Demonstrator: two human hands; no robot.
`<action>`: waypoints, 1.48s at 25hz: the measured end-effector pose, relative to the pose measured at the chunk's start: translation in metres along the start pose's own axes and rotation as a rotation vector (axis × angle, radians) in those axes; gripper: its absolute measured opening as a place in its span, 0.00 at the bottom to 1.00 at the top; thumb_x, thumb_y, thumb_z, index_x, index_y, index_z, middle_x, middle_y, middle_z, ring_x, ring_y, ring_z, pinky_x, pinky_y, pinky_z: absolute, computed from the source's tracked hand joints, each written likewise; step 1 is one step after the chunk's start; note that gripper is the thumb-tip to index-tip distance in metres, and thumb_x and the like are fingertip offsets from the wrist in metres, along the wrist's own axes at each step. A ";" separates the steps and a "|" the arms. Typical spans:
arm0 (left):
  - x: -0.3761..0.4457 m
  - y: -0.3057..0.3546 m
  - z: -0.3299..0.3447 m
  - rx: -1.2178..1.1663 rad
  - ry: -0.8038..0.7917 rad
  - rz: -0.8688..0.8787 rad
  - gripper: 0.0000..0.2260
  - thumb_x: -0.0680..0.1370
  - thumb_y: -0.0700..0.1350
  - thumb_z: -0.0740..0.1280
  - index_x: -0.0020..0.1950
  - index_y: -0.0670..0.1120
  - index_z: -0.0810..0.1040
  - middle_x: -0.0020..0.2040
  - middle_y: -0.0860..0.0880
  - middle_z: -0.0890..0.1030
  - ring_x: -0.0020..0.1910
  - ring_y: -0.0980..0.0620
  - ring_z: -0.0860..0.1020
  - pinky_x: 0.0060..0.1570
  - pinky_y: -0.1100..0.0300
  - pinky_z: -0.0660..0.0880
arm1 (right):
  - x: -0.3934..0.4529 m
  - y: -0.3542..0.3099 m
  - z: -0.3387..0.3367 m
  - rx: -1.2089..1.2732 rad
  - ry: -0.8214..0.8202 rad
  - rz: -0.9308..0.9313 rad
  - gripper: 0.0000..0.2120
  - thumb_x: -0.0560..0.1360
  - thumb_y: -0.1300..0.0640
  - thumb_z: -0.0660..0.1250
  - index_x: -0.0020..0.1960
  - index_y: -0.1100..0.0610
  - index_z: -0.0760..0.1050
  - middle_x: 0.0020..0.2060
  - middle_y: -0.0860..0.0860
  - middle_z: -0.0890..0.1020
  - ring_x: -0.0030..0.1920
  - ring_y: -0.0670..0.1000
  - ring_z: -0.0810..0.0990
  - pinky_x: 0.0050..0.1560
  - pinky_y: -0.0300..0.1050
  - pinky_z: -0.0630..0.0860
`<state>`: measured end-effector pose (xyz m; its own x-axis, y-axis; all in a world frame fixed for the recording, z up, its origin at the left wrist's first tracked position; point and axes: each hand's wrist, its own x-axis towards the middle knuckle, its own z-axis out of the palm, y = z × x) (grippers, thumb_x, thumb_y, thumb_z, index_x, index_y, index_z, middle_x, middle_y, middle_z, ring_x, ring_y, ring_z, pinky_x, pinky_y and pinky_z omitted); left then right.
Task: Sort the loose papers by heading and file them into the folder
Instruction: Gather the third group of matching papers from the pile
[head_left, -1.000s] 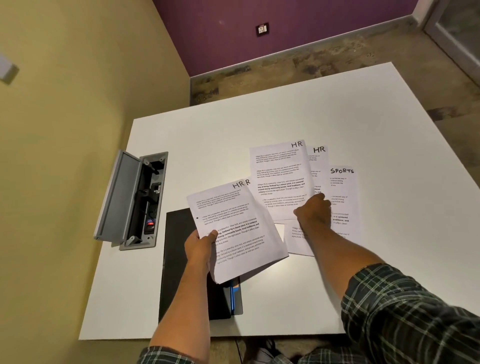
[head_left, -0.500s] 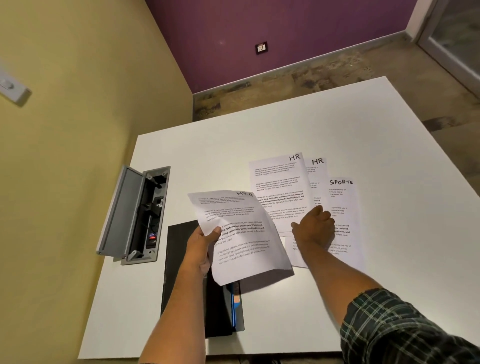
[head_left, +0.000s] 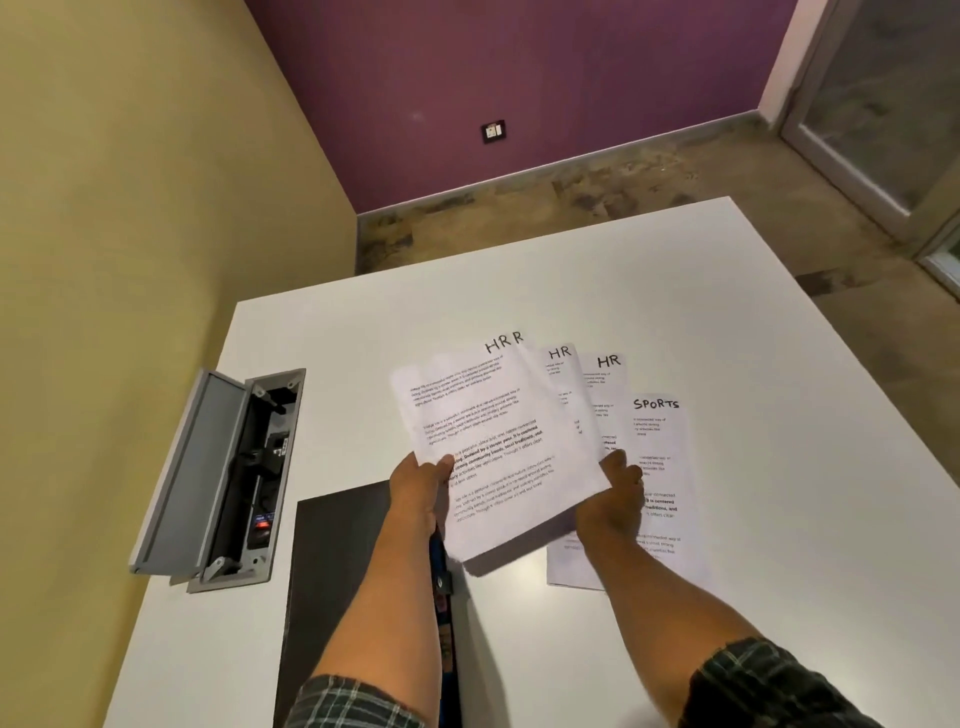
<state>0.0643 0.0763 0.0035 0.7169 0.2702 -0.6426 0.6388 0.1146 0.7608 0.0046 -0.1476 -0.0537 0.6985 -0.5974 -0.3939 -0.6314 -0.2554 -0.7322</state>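
My left hand (head_left: 421, 483) grips the left edge of a small stack of HR sheets (head_left: 488, 441), held tilted above the white table (head_left: 727, 322). My right hand (head_left: 613, 499) rests at the stack's right edge, over the papers lying on the table; whether it grips a sheet is unclear. Two more sheets headed HR (head_left: 561, 374) (head_left: 605, 395) lie fanned out beneath the stack, and a SPORTS sheet (head_left: 660, 452) lies to their right. The black folder (head_left: 337, 571) lies flat under my left forearm, partly hidden.
An open grey cable box (head_left: 223, 478) with sockets is set into the table at the left, its lid standing up. A yellow wall is close on the left. Beyond the table's far edge are bare floor and a purple wall.
My left hand has carried its HR sheets right and forward, over the sheets on the table. My right hand has stayed on those papers, now at the stack's right edge.
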 end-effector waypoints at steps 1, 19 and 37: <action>0.004 -0.004 0.002 0.052 0.021 -0.001 0.14 0.78 0.37 0.71 0.62 0.43 0.77 0.60 0.47 0.82 0.49 0.49 0.80 0.57 0.55 0.75 | 0.002 0.002 0.000 0.014 -0.017 -0.016 0.25 0.73 0.68 0.67 0.68 0.56 0.70 0.62 0.60 0.70 0.60 0.61 0.73 0.61 0.56 0.75; 0.006 -0.030 0.025 0.154 -0.086 -0.006 0.13 0.77 0.36 0.71 0.62 0.42 0.80 0.56 0.47 0.83 0.48 0.51 0.80 0.44 0.59 0.75 | 0.038 0.018 -0.025 0.279 -0.222 0.091 0.19 0.69 0.44 0.71 0.57 0.49 0.79 0.48 0.47 0.84 0.50 0.52 0.83 0.56 0.56 0.81; -0.012 -0.037 0.027 0.089 -0.169 0.010 0.19 0.75 0.36 0.74 0.66 0.41 0.79 0.58 0.43 0.84 0.57 0.43 0.82 0.60 0.47 0.78 | 0.063 -0.002 -0.054 0.374 -0.635 0.048 0.24 0.71 0.68 0.75 0.66 0.58 0.79 0.51 0.50 0.87 0.52 0.57 0.86 0.53 0.52 0.82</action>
<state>0.0397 0.0431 -0.0199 0.7555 0.1059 -0.6465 0.6479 0.0253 0.7613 0.0319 -0.2257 -0.0477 0.8051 -0.0170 -0.5929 -0.5883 0.1044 -0.8018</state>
